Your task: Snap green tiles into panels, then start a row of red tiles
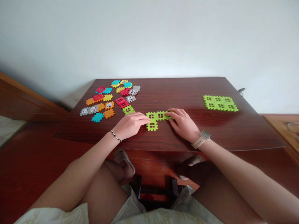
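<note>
The left hand (130, 125) and the right hand (183, 124) both lie on a joined piece of three green plastic tiles (155, 117), which sits on the dark red wooden table (187, 93) near the middle of its near edge, shaped like an L with one tile hanging down toward the person. The left fingertips (145, 117) come up against the left end of the piece, and the right fingers (171, 114) lie over its right end; neither hand is clenched, the fingers are fairly straight, and whether they are actually pinching the piece cannot be told. Just past the left hand a single green tile (128, 109) lies on its own, at the near end of a loose spread of red, orange, yellow, blue and grey tiles (107, 97) that runs toward the far left corner of the table. Over toward the right edge a larger green panel of joined tiles (219, 103) lies flat, well apart from the hands. A beaded bracelet (116, 135) circles the left wrist, a watch (202, 139) with a pale strap sits on the right wrist, and a dark cable (241, 90) shows just beyond the far right corner
</note>
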`<state>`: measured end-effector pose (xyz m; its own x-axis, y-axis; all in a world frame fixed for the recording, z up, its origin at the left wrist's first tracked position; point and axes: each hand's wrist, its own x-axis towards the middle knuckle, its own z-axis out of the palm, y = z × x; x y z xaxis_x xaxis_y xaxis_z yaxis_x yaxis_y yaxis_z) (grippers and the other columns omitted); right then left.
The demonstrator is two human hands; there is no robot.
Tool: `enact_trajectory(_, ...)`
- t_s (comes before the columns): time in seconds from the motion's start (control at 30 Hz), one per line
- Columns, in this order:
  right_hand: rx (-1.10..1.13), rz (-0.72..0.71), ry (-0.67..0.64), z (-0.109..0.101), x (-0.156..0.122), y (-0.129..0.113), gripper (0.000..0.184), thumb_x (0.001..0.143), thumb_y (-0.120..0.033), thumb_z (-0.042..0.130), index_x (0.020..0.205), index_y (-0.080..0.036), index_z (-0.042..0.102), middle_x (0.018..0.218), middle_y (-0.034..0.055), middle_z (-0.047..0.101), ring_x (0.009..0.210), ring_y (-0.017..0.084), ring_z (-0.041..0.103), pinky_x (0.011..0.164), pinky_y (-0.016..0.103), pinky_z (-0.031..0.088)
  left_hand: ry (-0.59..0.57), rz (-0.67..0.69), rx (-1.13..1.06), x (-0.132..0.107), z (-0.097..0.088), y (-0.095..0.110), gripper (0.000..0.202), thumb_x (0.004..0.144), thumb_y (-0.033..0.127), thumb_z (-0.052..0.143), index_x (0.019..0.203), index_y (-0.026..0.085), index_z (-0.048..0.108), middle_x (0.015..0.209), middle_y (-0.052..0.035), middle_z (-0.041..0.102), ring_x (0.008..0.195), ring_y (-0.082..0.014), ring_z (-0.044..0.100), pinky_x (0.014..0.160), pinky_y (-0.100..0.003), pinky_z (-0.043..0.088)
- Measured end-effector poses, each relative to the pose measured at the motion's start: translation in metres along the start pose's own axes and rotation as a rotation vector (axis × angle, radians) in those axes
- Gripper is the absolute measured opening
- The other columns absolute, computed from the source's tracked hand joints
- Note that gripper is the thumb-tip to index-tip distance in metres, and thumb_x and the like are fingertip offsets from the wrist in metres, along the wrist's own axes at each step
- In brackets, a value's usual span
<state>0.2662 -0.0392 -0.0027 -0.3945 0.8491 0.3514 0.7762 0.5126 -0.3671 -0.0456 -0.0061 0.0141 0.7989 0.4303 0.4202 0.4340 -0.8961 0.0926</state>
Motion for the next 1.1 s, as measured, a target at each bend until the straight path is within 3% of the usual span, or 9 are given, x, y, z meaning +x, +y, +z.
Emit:
enact_trajectory(0.3,0.011,-0.002,0.016,0.000,0.000,0.000,0.035,0.111,-0.026,0.050,0.139,-0.026,0.071,0.145,0.0144,0.069,0.135,0.037,0.060,0.111,0.060,0.054,0.001,-0.027,-0.033,0.003,0.004,0.005,0.036,0.107,0.003,0.049,0.117,0.019,0.080,0.119,-0.0082,0.081,0.110,-0.0227,0.075,0.099,-0.042,0.064)
enact_trajectory(0.57,-0.003,-0.006,0.024,0.000,-0.002,0.000,0.035,0.111,-0.026,0.050,0.139,-0.027,0.070,0.143,0.0147,0.068,0.134,0.037,0.061,0.110,0.059,0.055,-0.028,-0.076,0.006,0.001,0.006,0.015,0.043,0.106,0.001,0.046,0.129,0.020,0.077,0.121,-0.0088,0.079,0.113,-0.0239,0.073,0.102,-0.043,0.063)
enact_trajectory(0.83,-0.005,-0.002,0.025,0.000,-0.002,-0.001,0.036,0.110,-0.025,0.050,0.140,-0.028,0.070,0.143,0.0148,0.068,0.133,0.037,0.061,0.109,0.060,0.055,0.005,-0.093,-0.097,0.004,0.009,0.013,0.048,0.105,0.000,0.045,0.130,0.022,0.078,0.119,-0.0094,0.077,0.113,-0.0228,0.071,0.100,-0.042,0.063)
enact_trajectory(1.1,-0.003,-0.006,0.018,0.000,-0.002,0.000,0.035,0.111,-0.026,0.049,0.140,-0.026,0.070,0.144,0.0152,0.068,0.134,0.036,0.060,0.110,0.059,0.055,-0.040,-0.102,-0.010,0.006,0.006,0.017,0.052,0.103,-0.001,0.043,0.136,0.022,0.076,0.117,-0.0100,0.075,0.111,-0.0246,0.069,0.101,-0.043,0.062)
